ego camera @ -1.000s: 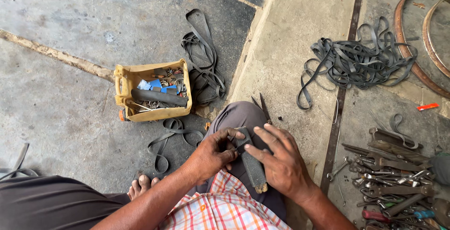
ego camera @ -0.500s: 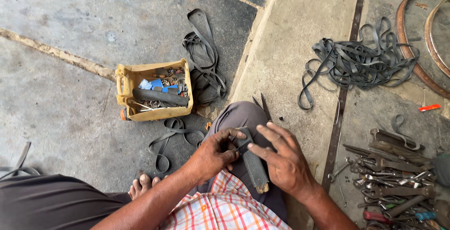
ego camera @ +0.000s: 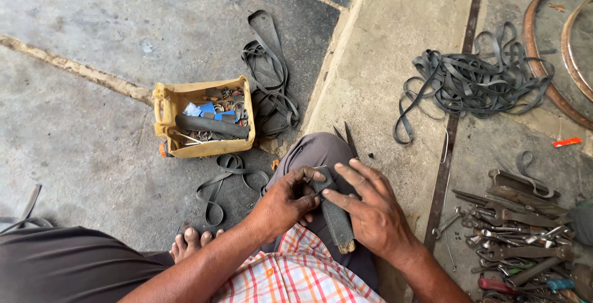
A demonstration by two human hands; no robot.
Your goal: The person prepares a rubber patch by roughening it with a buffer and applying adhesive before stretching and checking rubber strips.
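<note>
Hands meet over the person's bent knee, which is covered in dark grey cloth. Lying along that knee is a long flat block with a rough dark grey top and a pale wooden end (ego camera: 336,219). A small dark piece of rubber (ego camera: 321,176) sits at the far end of the block. The left hand (ego camera: 285,204) is curled, and its thumb and fingers pinch that small piece. The right hand (ego camera: 370,211) is open, with its fingers spread flat and pressing down on the block and the small piece. Past the left hand, on the grey stone floor, stands a yellow plastic box (ego camera: 167,108) with small metal bits, blue scraps and a black tube inside. Loose black rubber strips (ego camera: 269,80) lie just beside the box, and one more loop (ego camera: 222,179) lies near the knee. Farther off, past the right hand, is a big tangled heap of grey rubber bands (ego camera: 475,80). A pile of rusty metal hand tools (ego camera: 519,235) lies near the right arm. A rusty round wheel rim (ego camera: 537,62) curves by the far edge. Bare toes (ego camera: 188,241) peek out under the left arm
</note>
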